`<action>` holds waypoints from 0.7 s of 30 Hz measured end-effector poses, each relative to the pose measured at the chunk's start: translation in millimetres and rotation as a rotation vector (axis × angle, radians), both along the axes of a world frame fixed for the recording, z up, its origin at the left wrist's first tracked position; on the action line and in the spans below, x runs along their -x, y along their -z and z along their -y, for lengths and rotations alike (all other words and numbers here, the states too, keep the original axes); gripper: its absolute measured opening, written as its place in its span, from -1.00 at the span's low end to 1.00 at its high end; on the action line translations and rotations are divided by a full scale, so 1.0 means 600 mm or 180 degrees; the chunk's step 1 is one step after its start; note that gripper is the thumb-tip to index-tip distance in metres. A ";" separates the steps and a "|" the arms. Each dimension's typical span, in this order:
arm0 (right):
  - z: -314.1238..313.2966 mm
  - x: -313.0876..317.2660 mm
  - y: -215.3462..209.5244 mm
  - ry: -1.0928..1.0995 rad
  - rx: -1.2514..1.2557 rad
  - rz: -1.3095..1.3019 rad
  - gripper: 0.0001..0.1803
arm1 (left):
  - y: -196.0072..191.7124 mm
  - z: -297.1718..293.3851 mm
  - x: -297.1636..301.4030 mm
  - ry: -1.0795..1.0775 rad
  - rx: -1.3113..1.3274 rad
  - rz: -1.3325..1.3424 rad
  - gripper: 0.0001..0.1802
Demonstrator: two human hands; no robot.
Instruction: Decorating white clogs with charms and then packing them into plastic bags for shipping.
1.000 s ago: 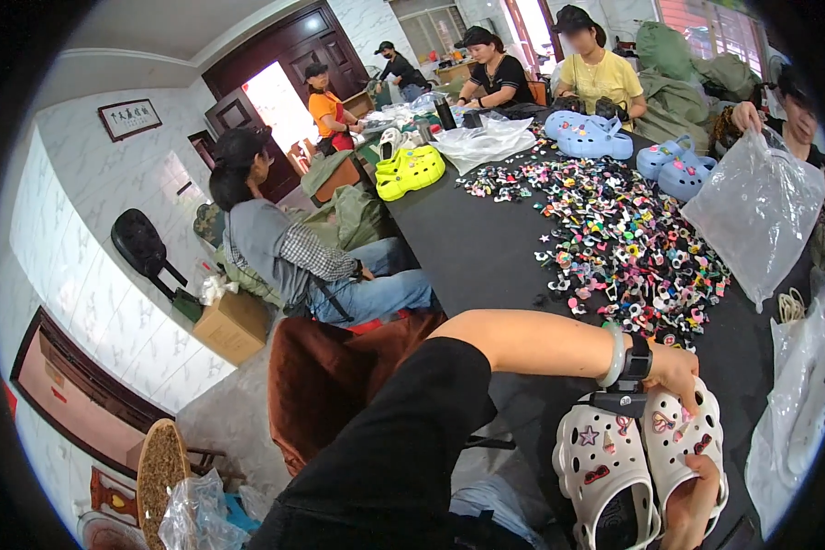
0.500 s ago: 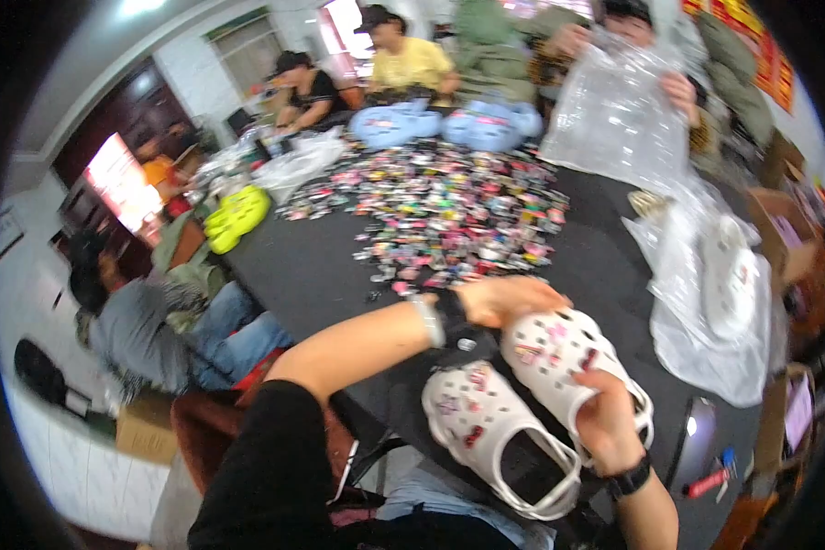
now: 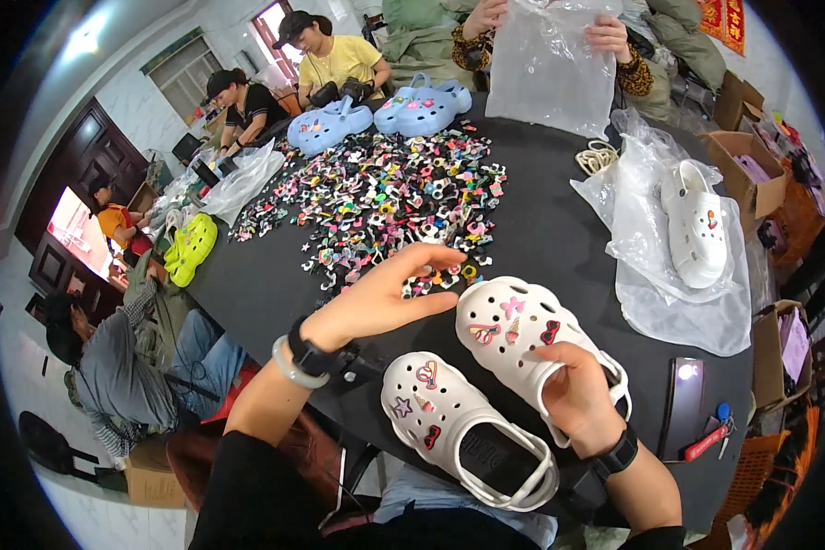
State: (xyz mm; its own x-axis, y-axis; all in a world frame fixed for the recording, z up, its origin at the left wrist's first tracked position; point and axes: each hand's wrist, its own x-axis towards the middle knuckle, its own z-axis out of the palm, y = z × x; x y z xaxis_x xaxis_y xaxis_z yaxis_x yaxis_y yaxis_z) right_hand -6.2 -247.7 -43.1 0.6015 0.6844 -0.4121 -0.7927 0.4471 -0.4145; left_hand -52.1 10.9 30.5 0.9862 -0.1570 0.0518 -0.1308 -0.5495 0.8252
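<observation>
My right hand (image 3: 579, 403) grips a white clog (image 3: 533, 316) at its foot opening, thumb on top near a red charm. That clog carries a pink flower, an ice-cream and other charms on its toe. Just left of its toe, my left hand (image 3: 385, 298) reaches over the near edge of the charm pile, fingers apart and nothing held. A second white clog (image 3: 445, 403) lies nearer me on the black table, with a purple star, a ball-and-bat, an ice-cream and a red charm. Beyond my left hand spreads a heap of small colourful charms (image 3: 403, 197).
Light blue clogs (image 3: 332, 128) stand behind the heap, a yellow-green pair (image 3: 191, 249) at the left edge. On the right are a white clog (image 3: 697, 229) on plastic bags, a phone (image 3: 683, 408) and a red tool (image 3: 706, 442). A person opposite holds a clear bag (image 3: 555, 73); others sit leftward.
My left hand has come away from the held clog's toe and moved left, fingers now spread. My right hand keeps its grip. The whole view has shifted.
</observation>
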 end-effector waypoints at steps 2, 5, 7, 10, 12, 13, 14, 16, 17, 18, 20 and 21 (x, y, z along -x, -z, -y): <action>-0.001 -0.007 -0.001 -0.0026 0.0052 -0.0031 -0.60 | -0.006 -0.012 0.041 -0.0186 -0.0155 0.0065 -0.50; -0.002 -0.016 -0.002 -0.0077 0.0269 -0.0003 -0.59 | 0.018 -0.034 0.102 -0.0414 -0.0033 -0.0050 -0.51; -0.002 -0.021 -0.007 -0.0084 0.0280 0.0003 -0.58 | 0.042 -0.041 0.144 -0.0551 0.0198 0.0002 -0.51; 0.001 -0.025 -0.005 -0.0080 0.0216 -0.0026 -0.56 | 0.074 -0.037 0.195 -0.0860 0.0276 -0.0098 -0.51; 0.009 -0.027 -0.004 0.0007 0.0199 -0.0045 -0.54 | 0.097 -0.029 0.218 -0.0926 0.0479 -0.0224 -0.48; 0.008 -0.026 -0.005 0.0006 0.0215 -0.0046 -0.54 | 0.105 -0.025 0.234 -0.0932 0.0535 -0.0267 -0.46; 0.008 -0.024 -0.007 -0.0053 0.0227 -0.0009 -0.54 | 0.114 -0.021 0.245 -0.0934 0.0495 -0.0107 -0.42; 0.008 -0.022 -0.006 -0.0111 0.0267 0.0013 -0.54 | 0.110 -0.009 0.258 -0.0819 0.0332 -0.0255 -0.20; 0.009 -0.021 -0.004 -0.0136 0.0231 0.0055 -0.55 | 0.107 -0.002 0.260 -0.0720 0.0137 -0.0293 -0.11; 0.009 -0.021 -0.001 -0.0164 0.0198 0.0093 -0.57 | 0.112 0.003 0.259 -0.0722 0.0164 -0.0313 -0.11; 0.013 -0.023 0.001 -0.0079 0.0175 0.0024 -0.59 | 0.126 0.015 0.255 -0.0680 -0.0557 -0.0134 0.06; 0.016 -0.019 -0.007 -0.0023 0.0093 -0.0027 -0.60 | 0.122 0.025 0.259 -0.0724 -0.0554 -0.0166 0.06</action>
